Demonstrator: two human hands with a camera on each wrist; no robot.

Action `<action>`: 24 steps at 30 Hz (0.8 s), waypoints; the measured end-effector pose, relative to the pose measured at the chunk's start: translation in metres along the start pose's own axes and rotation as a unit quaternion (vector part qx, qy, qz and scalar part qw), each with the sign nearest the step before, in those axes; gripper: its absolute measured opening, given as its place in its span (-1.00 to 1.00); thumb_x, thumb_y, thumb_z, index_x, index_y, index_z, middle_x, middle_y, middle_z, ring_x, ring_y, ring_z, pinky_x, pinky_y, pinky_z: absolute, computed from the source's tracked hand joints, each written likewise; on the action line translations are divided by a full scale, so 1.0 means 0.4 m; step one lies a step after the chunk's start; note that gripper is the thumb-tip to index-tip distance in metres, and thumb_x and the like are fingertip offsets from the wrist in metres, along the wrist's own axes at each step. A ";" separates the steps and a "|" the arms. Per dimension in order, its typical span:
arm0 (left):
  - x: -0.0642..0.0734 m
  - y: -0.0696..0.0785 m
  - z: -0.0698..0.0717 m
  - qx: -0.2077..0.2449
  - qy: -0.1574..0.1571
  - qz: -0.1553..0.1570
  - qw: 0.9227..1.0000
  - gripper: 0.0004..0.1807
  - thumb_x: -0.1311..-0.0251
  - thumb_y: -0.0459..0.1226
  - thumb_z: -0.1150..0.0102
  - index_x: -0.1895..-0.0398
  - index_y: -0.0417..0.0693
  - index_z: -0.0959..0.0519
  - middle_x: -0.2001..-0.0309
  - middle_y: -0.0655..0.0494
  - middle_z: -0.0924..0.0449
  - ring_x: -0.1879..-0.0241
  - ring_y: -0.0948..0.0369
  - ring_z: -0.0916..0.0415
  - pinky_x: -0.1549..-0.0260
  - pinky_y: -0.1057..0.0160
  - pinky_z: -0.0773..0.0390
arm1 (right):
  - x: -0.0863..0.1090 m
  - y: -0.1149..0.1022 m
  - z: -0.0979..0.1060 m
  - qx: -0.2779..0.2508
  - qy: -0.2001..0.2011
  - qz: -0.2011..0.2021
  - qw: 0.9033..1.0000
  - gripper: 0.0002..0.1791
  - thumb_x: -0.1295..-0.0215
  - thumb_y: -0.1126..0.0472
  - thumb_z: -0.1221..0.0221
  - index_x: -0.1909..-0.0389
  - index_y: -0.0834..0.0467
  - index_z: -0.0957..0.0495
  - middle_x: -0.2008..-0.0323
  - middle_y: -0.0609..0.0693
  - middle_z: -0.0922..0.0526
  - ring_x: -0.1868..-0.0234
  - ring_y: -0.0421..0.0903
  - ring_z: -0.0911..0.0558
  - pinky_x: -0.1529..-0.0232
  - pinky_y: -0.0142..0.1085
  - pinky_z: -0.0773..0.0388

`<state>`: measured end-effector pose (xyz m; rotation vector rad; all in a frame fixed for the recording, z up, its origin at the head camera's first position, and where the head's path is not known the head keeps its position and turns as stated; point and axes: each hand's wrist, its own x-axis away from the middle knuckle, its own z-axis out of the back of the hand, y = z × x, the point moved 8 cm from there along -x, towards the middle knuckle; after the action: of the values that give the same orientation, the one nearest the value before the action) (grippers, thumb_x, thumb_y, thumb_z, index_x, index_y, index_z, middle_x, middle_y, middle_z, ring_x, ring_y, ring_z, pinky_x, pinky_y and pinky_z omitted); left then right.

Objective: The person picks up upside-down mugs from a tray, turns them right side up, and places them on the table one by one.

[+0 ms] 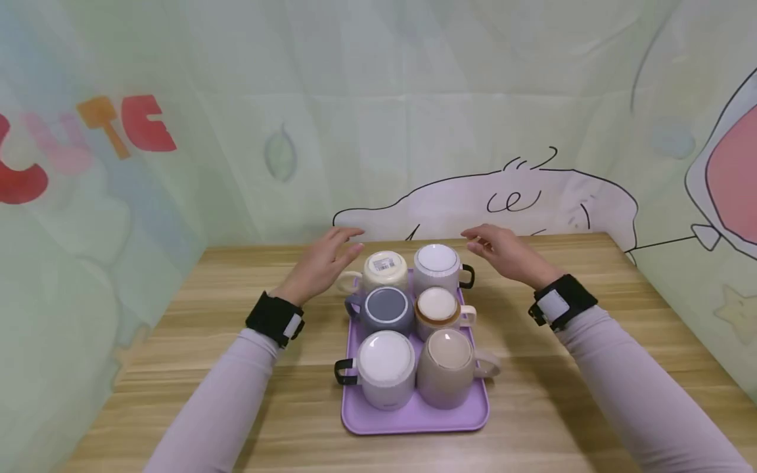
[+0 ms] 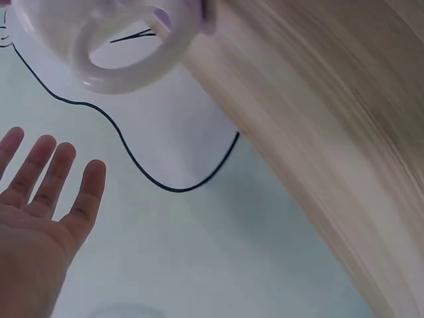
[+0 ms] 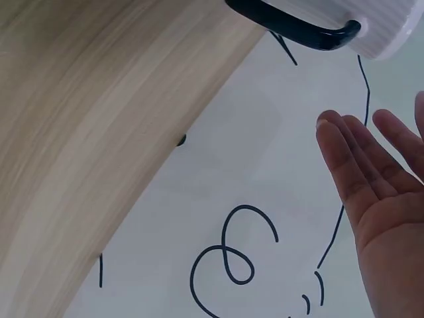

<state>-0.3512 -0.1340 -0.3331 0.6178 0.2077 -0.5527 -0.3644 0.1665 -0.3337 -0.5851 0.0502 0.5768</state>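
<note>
Several mugs stand upside down in two columns on a purple tray point(image 1: 414, 422). At the back left is a cream mug point(image 1: 384, 272) with a label on its base; my left hand point(image 1: 322, 265) hovers beside it, fingers extended and holding nothing. Its pale handle point(image 2: 129, 69) shows in the left wrist view. Near the white mug point(image 1: 436, 266) at the back right, my right hand point(image 1: 503, 253) is held in the air, empty, apart from the black handle point(image 3: 298, 26). In front sit a blue-grey mug point(image 1: 387, 312), a white-and-brown mug point(image 1: 437, 312), a white black-handled mug point(image 1: 386, 368) and a taupe mug point(image 1: 447, 368).
The tray lies on a wood-grain table point(image 1: 207, 328). Directly behind the table's far edge hangs a printed cloth backdrop point(image 1: 236, 164), which also runs along both sides. Each wrist wears a black strap point(image 1: 275, 318).
</note>
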 end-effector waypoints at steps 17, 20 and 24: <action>-0.012 0.105 -0.022 0.014 -0.023 -0.034 0.999 -0.46 -0.41 0.18 0.21 -0.28 0.15 -0.38 -0.25 0.13 -0.37 -0.25 0.17 -0.28 -0.20 0.02 -0.39 | -0.005 -0.038 -0.031 0.033 -0.048 0.011 0.998 -0.68 -0.21 0.29 -0.28 0.04 0.32 -0.55 0.26 0.14 -0.61 0.23 0.02 -0.54 0.26 -0.10 -0.58; -0.011 0.112 -0.024 0.020 -0.024 -0.037 0.999 -0.47 -0.41 0.17 0.21 -0.27 0.16 -0.39 -0.24 0.14 -0.38 -0.25 0.17 -0.29 -0.19 0.04 -0.39 | -0.007 -0.039 -0.042 0.043 -0.057 0.008 0.997 -0.72 -0.18 0.28 -0.31 0.10 0.29 -0.57 0.29 0.11 -0.61 0.26 0.00 -0.54 0.27 -0.12 -0.56; -0.007 0.116 -0.030 0.029 -0.028 -0.045 0.998 -0.48 -0.42 0.15 0.20 -0.27 0.13 -0.39 -0.22 0.14 -0.40 -0.24 0.15 -0.31 -0.20 0.03 -0.38 | -0.012 -0.040 -0.056 0.054 -0.064 0.007 0.996 -0.81 -0.18 0.25 -0.31 0.21 0.23 -0.61 0.34 0.06 -0.61 0.30 -0.04 -0.53 0.30 -0.15 -0.55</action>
<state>-0.3282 -0.0943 -0.3188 0.6517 0.1678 -0.6632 -0.3574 0.1413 -0.3431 -0.4427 -0.0354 0.6209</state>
